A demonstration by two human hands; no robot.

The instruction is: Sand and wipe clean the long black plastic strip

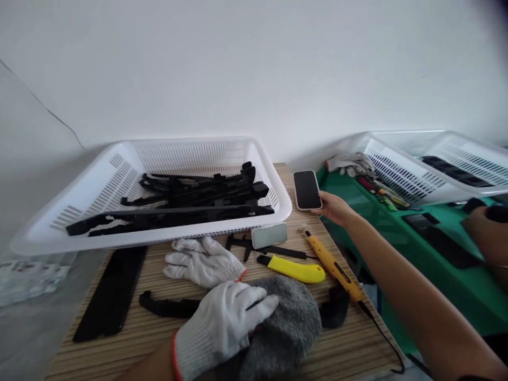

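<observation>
My left hand (226,323), in a white knitted glove with an orange cuff edge, is closed on a grey fuzzy cloth (289,312). The cloth lies over a long black plastic part (170,307), whose ends stick out on both sides. My bare right hand (331,207) reaches to the far right corner of the wooden table and pinches a smartphone (307,189) in a pale case by its lower right edge. The phone's screen is dark. Between the hands lie a yellow utility knife (297,269), a black caliper (278,250) and an orange-yellow corded tool (333,264).
A white plastic basket (273,185) holds several black parts. An empty white glove (202,262), a small pale block (270,235) and a flat black panel (113,291) lie near it. At right, a green table (361,211) bears another basket (400,174); another person's hand (488,233) is there.
</observation>
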